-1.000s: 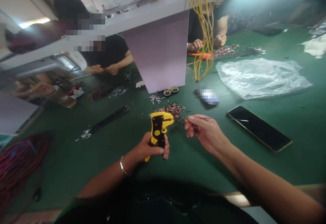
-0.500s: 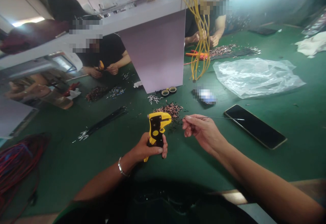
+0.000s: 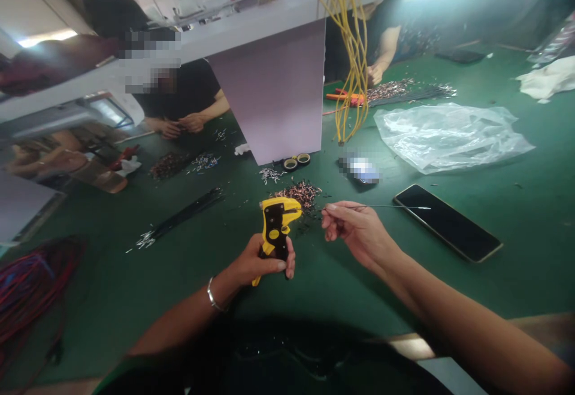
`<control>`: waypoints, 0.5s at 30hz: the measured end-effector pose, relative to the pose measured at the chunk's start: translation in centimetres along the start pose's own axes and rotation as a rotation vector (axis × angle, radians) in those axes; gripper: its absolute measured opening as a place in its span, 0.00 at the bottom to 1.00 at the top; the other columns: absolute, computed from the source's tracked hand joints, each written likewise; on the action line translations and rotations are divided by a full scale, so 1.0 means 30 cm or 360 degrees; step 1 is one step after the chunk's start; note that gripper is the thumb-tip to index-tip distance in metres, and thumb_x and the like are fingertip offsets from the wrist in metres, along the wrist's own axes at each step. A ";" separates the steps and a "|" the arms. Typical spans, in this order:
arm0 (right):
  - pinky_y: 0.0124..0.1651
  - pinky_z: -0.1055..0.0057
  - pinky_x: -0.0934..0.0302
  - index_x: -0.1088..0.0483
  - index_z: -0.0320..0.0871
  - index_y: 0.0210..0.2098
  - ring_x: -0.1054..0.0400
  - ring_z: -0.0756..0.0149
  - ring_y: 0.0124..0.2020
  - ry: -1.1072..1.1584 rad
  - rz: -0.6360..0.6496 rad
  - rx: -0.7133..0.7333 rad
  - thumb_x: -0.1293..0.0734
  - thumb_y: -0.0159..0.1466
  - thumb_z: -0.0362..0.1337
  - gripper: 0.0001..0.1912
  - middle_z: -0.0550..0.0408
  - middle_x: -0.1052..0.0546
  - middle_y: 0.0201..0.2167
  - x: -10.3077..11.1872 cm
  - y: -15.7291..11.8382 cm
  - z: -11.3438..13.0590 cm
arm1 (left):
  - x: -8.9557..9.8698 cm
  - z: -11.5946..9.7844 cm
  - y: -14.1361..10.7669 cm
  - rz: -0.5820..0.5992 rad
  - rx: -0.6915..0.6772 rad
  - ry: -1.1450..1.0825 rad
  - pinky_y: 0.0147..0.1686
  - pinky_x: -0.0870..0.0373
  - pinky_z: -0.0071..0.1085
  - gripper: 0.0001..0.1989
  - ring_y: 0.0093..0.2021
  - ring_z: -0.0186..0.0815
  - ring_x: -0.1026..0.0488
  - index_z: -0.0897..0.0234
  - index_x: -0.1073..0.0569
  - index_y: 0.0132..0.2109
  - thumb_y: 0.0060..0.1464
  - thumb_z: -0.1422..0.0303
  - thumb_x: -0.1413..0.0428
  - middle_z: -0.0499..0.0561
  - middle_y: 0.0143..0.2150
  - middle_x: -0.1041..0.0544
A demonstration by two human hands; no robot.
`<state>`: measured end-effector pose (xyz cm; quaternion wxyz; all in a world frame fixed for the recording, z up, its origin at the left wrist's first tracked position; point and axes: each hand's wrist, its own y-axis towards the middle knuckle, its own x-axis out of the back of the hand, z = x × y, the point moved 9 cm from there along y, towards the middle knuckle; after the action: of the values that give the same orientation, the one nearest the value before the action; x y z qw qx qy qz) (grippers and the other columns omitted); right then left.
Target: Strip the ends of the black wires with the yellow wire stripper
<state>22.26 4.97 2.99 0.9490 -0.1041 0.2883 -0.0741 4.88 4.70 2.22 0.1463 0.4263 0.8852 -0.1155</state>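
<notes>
My left hand (image 3: 269, 260) is closed round the handle of a yellow and black wire stripper (image 3: 275, 227), its jaws pointing right. Between thumb and fingers, my right hand (image 3: 353, 227) pinches a thin dark wire (image 3: 386, 206). One end of the wire comes out just right of the stripper's jaws, apart from them; the other, with a pale tip, reaches over a black phone (image 3: 449, 222). Behind the jaws lies a heap of copper and black wire scraps (image 3: 302, 194). A bundle of black wires (image 3: 184, 215) with pale ends rests to the left.
Two rolls of tape (image 3: 296, 161) and small metal pieces (image 3: 270, 174) lie behind the scraps. Yellow wires (image 3: 353, 83) hang from the shelf (image 3: 188, 38). At right is a clear plastic bag (image 3: 449, 137); red cable coils (image 3: 36, 287) lie at left. Co-workers' hands show across the green table (image 3: 359, 323).
My hands, the stripper and the wire stay almost where they were. Across the table, the left co-worker's hands have come together, and the orange-tipped tool there no longer shows.
</notes>
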 end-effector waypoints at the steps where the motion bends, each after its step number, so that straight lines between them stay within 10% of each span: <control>1: 0.22 0.74 0.38 0.23 0.39 0.24 0.32 0.72 0.15 -0.0002 0.0002 -0.0001 0.23 0.53 0.39 0.10 0.55 0.22 0.19 -0.001 0.000 0.000 | -0.001 0.000 0.000 0.0002 0.0003 0.0002 0.36 0.26 0.40 0.14 0.31 0.38 0.25 0.70 0.26 0.42 0.51 0.70 0.33 0.53 0.32 0.24; 15: 0.21 0.74 0.39 0.23 0.39 0.23 0.32 0.71 0.15 -0.0021 -0.0009 -0.0009 0.23 0.52 0.40 0.10 0.54 0.22 0.19 0.004 0.005 -0.010 | 0.009 0.003 -0.001 -0.0075 0.0023 0.0111 0.33 0.27 0.37 0.10 0.27 0.36 0.26 0.69 0.26 0.39 0.53 0.69 0.34 0.51 0.29 0.25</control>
<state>22.20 5.06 2.66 0.9503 -0.1081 0.2819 -0.0753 4.72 4.84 2.04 0.1096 0.4102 0.8986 -0.1105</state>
